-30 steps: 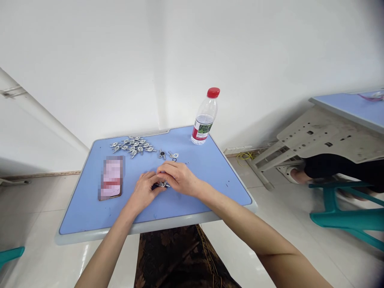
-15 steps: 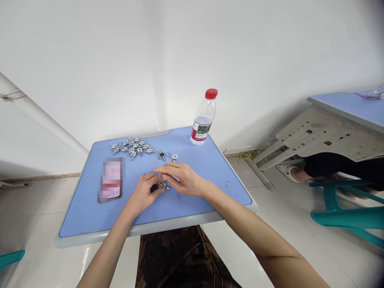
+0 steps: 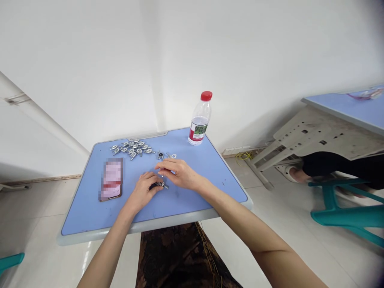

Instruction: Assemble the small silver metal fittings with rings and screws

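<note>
My left hand (image 3: 147,187) rests on the bench (image 3: 195,204), its thumb and fingers pinching a small metal piece (image 3: 162,184), shiny and silvery, whose thin stem pokes out past the thumb tip, to the right. The piece lies low against the blue top, just below the fingertips of my right hand (image 3: 178,173). That hand arches over it with thumb and fingers drawn close together; whether they grip something small, I cannot tell. Just beyond my right fingers sits a part with a round black middle (image 3: 161,155), and beside it a flat metal plate with a hole (image 3: 173,156), partly hidden by my hand. Ahead of my left hand spreads a jumbled pile of silvery parts (image 3: 135,148). The smooth, slim phone (image 3: 113,179) lies left of that hand; a clear plastic bottle (image 3: 199,125) with a red cap stands beyond my right.
</note>
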`<state>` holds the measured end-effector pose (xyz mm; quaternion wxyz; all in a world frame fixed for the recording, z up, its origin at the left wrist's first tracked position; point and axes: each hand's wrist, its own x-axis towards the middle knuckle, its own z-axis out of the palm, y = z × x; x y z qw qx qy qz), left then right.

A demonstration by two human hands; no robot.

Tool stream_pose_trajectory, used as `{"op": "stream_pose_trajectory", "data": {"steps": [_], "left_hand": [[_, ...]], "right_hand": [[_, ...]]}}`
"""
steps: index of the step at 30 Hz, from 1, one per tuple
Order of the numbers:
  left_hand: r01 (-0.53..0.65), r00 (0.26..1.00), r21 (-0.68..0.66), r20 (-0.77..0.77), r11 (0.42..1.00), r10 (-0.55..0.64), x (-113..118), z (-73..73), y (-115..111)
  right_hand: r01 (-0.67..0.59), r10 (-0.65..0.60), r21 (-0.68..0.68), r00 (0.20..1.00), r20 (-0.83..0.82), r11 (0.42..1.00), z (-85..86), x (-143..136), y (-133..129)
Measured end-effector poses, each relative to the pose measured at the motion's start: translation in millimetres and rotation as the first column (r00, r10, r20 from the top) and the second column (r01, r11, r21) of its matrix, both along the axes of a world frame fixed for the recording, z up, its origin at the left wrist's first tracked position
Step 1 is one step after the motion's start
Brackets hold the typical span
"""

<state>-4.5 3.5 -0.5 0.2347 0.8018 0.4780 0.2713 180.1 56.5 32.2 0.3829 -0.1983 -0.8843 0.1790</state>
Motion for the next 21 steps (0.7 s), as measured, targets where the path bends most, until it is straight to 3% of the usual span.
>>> {"op": "stream_pose_trajectory", "data": {"steps": [7,11,16,21], "left_hand": [[0.006,1.0,-0.01,-0.009,1.0,-0.006,-1.6,-2.1,1.3],[0.01,1.0,0.012,-0.001,1.0,-0.01,-2.8,-5.8,3.2],[0.028,1.0,0.014,0.0,1.0,-0.028,-3.3,-6.2,4.0],[0.019,0.999,0.008,-0.035,1.0,-0.019,-2.4,-3.0,3.1]], "right_hand": [[0.157,-0.157,-0.022,0.987,0.011,0.987,-3.0,-4.4,-1.3],[0.019,-0.02,-0.096,1.0,-0.012,0.995,-2.1,-4.4,-3.1],[-0.112,0.108,-0.251,0.994,-0.032,0.962,2.4,2.0,-1.0],[0.009,-0.016,-0.177,0.999,-0.041,0.984,0.5,2.4,3.6]]}}
